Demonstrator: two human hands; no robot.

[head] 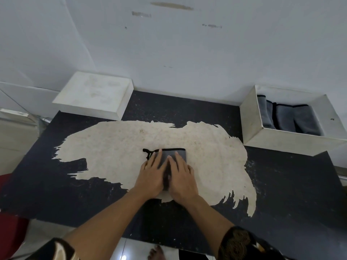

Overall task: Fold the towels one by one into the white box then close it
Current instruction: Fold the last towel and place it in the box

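Note:
A grey towel with black trim [167,153] lies folded into a small rectangle at the middle of the table. My left hand [152,175] and my right hand [182,177] press flat on it side by side, fingers stretched out and pointing away from me. They cover most of the towel. The open white box [251,119] stands at the far right corner. Several folded grey towels [289,117] stand upright inside it. The box's white lid [93,94] lies flat at the far left of the table.
The table [56,184] is dark with a large worn pale patch in its middle. A white wall runs close behind it. A red object [9,231] sits at the lower left beside the table. A bare foot [155,253] shows on the tiled floor below.

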